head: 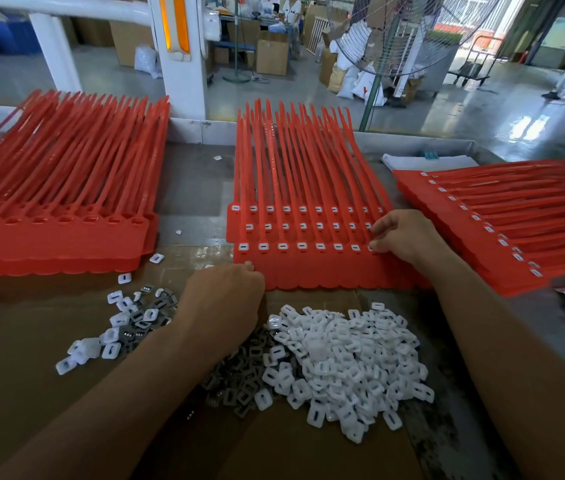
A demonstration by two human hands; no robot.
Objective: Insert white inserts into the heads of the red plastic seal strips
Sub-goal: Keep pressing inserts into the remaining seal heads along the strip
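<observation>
White inserts point(343, 358) lie heaped before the strips point(308, 237); our left hand point(225, 299) steadies their edge, fingers curled, while right fingers point(376, 244) pinch the end insert home.

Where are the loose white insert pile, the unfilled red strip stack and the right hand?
white insert pile point(350, 362), head view, middle of the heap.
unfilled red strip stack point(56, 244), head view, flat tag area below the empty heads.
right hand point(404, 235), head view, back of the hand.

left hand point(225, 299) grip: fingertips curled under, contents hidden
right hand point(402, 237) fingertips: cover last head in front row
right stack point(502, 223): tails blurred, cut by frame edge
left stack point(56, 188): cut at left edge
</observation>
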